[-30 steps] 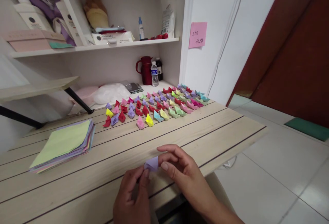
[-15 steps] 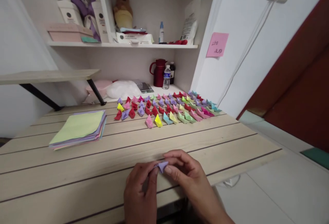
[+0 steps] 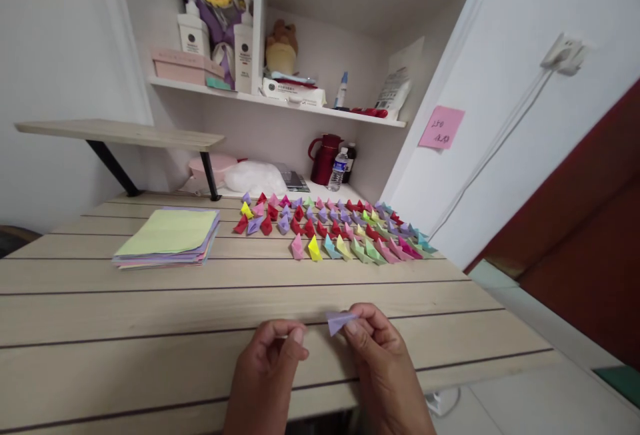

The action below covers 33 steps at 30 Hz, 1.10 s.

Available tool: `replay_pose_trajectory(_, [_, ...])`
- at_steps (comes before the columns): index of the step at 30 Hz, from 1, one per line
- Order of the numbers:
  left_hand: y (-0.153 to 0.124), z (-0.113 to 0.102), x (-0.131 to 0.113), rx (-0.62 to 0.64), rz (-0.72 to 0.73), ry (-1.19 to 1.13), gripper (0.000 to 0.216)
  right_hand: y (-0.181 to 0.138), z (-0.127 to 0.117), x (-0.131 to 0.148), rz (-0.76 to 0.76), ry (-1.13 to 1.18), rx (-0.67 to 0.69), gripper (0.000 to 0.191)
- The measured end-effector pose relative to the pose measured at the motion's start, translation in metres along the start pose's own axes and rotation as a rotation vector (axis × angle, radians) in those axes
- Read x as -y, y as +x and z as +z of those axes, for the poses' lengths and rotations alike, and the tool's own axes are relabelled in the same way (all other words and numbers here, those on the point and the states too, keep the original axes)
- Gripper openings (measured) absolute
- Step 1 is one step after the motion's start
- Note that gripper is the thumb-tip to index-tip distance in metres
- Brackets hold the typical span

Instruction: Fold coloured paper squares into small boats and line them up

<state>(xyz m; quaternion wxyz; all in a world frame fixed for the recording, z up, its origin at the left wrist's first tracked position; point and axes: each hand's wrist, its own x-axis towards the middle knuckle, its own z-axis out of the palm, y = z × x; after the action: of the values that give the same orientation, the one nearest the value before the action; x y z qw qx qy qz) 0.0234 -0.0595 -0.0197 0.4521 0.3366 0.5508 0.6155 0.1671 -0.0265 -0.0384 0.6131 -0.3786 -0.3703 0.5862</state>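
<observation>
My right hand pinches a small folded lilac paper piece just above the near part of the wooden table. My left hand sits beside it with fingers curled together and nothing visible in them, a short gap apart from the paper. Farther back on the table stand several rows of small folded paper boats in red, purple, pink, yellow and green. A stack of coloured square paper sheets with a pale green top sheet lies at the left.
Behind the table a shelf unit holds a dark red jug, a water bottle, lotion bottles and boxes. A pink sticky note is on the white wall. A narrow wooden shelf juts out at left. The table's right edge drops to tiled floor.
The view has swung left and up. My left hand has let go of the lilac paper and drawn slightly away; my right hand keeps the paper pinched.
</observation>
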Motion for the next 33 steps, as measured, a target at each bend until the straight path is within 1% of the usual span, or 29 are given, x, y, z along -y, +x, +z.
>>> replay_pose_trajectory(2, [-0.002, 0.000, 0.000, 0.083, -0.085, -0.044, 0.034, 0.000, -0.002, 0.001, 0.007, 0.018, 0.023, 0.029])
replay_pose_trajectory(4, [-0.004, 0.004, 0.005, 0.144, -0.174, -0.144, 0.038, 0.000, -0.004, 0.002, 0.016, 0.033, 0.052, 0.027])
replay_pose_trajectory(7, [-0.005, 0.010, 0.015, 0.173, -0.256, -0.293, 0.043, -0.001, -0.006, 0.002, 0.018, 0.034, 0.080, 0.025])
replay_pose_trajectory(9, [-0.005, 0.012, 0.020, 0.167, -0.260, -0.342, 0.048, -0.002, -0.005, 0.001, 0.006, 0.007, 0.082, 0.025])
replay_pose_trajectory(12, [-0.005, 0.011, 0.019, 0.154, -0.240, -0.329, 0.054, -0.003, -0.004, -0.001, -0.016, -0.053, 0.086, 0.026])
replay_pose_trajectory(16, [-0.009, 0.009, 0.009, 0.153, -0.214, -0.305, 0.049, -0.004, 0.000, -0.003, -0.035, -0.126, 0.102, 0.024])
replay_pose_trajectory(19, [-0.009, 0.009, 0.006, 0.179, -0.176, -0.316, 0.049, -0.005, 0.002, -0.001, -0.052, -0.184, 0.134, 0.022])
replay_pose_trajectory(22, [-0.005, 0.008, 0.010, 0.160, -0.101, -0.227, 0.048, -0.006, 0.005, 0.001, -0.067, -0.228, 0.161, 0.020])
replay_pose_trajectory(24, [0.000, 0.007, 0.014, 0.139, -0.077, -0.172, 0.044, -0.006, 0.006, 0.002, -0.073, -0.244, 0.169, 0.019])
replay_pose_trajectory(25, [0.001, 0.006, 0.015, 0.147, -0.085, -0.175, 0.043, -0.006, 0.007, 0.002, -0.077, -0.249, 0.170, 0.019])
replay_pose_trajectory(28, [0.005, 0.003, 0.015, 0.228, -0.147, -0.247, 0.041, -0.007, 0.007, 0.002, -0.093, -0.259, 0.162, 0.018])
replay_pose_trajectory(31, [0.006, 0.001, 0.008, 0.288, -0.190, -0.275, 0.039, -0.008, 0.006, 0.000, -0.110, -0.280, 0.160, 0.016])
replay_pose_trajectory(33, [0.005, 0.002, 0.001, 0.306, -0.221, -0.305, 0.038, -0.008, 0.005, 0.000, -0.113, -0.307, 0.157, 0.015])
